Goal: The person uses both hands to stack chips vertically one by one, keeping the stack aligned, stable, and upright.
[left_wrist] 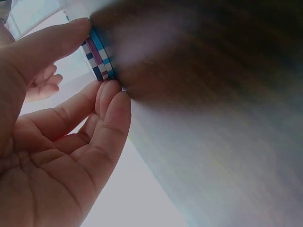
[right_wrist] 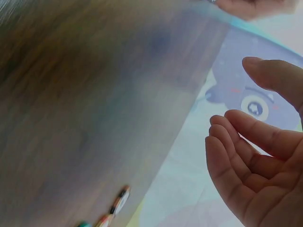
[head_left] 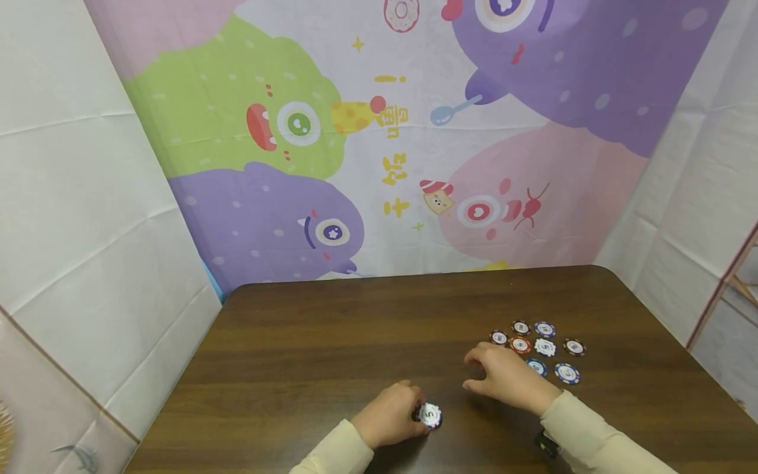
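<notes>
Near the front middle of the table, my left hand pinches a short stack of poker chips between thumb and fingers. A white chip marked 5 is on top in the head view. Striped edges in blue, maroon and navy show on the stack in the left wrist view. My right hand is over the table to the right of the stack, holding nothing, with thumb and fingers apart and loosely bent. Just beyond it lie several loose poker chips, and the hand partly covers some of them.
The brown wooden table carries the chips. A cartoon-printed cloth hangs behind its far edge, and pale cloth walls stand at both sides. A small black object shows under the right sleeve.
</notes>
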`<state>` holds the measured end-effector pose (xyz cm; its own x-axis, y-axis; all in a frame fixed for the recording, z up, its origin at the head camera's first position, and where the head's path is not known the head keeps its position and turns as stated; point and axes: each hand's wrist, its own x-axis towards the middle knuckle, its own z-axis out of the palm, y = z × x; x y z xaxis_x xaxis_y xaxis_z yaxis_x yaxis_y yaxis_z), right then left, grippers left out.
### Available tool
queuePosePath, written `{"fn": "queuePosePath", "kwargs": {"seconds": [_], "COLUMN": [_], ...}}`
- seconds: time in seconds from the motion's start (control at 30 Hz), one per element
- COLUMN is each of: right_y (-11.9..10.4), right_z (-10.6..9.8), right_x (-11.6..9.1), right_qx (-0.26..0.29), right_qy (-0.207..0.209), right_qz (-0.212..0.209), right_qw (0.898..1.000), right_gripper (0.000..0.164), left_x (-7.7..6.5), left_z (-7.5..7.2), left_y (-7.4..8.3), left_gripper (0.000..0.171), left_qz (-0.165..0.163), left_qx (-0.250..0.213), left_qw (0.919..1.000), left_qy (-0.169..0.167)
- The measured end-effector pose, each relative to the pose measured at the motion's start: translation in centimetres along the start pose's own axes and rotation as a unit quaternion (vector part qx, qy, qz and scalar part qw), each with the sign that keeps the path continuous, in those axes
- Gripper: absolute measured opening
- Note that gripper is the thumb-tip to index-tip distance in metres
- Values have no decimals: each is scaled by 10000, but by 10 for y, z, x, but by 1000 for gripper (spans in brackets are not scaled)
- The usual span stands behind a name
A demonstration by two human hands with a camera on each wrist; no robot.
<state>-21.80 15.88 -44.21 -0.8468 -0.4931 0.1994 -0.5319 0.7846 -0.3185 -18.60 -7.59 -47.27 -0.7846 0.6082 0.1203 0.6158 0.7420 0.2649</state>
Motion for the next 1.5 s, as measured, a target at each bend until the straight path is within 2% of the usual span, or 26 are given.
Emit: {"fn": "queuePosePath", "kwargs": {"seconds": [0.27,0.7,0.87,1.1,1.33,1.5], "right_y": [20,61,75,82,86,89], "right_z": [-11,-23,-23,-22,-19,-16], "right_x": [-6,-17,-21,-25,-27,-26], "right_qx": [12,-36,-71,-101,-61,-128], "right_qy": [214,350,184,-33,-393,-348], "right_qz": [508,982,1202,1312,1563,1404], "right_qw": [9985,9945,9926,9913,9869,9894], "right_gripper": [36,32,33,36,18,17], "left_x": [0,-1,-1,-1,-1,-1], "left_z": [0,0,0,-1,-3,-4], "left_y": [0,0,0,1,2,3], "left_gripper": [27,26,27,28,28,27], "left_qz": [1,-22,-25,-109,-131,-97], "left_qx": [-32,-17,-34,-61,-78,-11], "left_qw": [10000,10000,10000,9999,9998,9999], "left_qy": [-17,-17,-41,-104,-135,-110]}}
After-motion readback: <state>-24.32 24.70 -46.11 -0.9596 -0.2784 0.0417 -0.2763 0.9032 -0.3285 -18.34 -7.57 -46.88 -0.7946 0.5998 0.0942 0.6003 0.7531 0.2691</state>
